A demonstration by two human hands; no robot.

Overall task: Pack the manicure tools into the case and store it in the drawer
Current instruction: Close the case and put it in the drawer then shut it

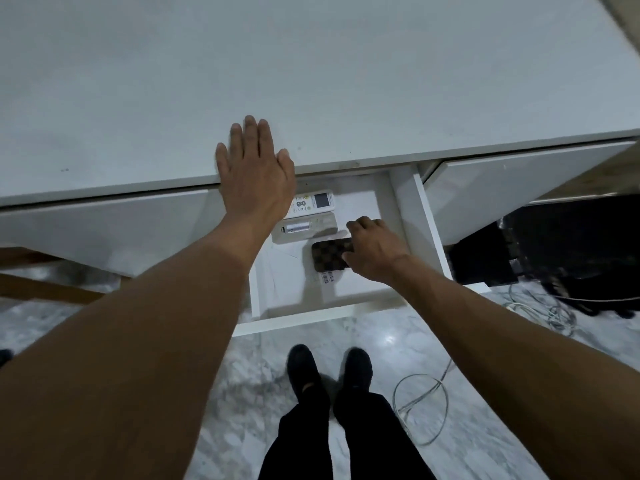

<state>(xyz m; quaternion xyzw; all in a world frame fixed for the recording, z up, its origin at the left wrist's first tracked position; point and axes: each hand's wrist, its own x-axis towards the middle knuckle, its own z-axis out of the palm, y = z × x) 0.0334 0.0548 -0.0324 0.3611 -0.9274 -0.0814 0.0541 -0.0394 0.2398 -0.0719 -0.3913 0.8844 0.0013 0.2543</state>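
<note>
At frame centre my right hand (375, 251) grips the right end of the case (329, 254), set in the open drawer (408, 209) just below 2 remotes (310, 216). It looks light, stiff, slightly slick; the short ends suit pinching. My left hand (256, 178) lies flat, fingers spread, on the desk (311, 81) edge.

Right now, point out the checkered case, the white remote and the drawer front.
checkered case (327, 255), head view, left half of its top.
white remote (320, 201), head view, its screen.
drawer front (294, 326), head view, top edge.
</note>
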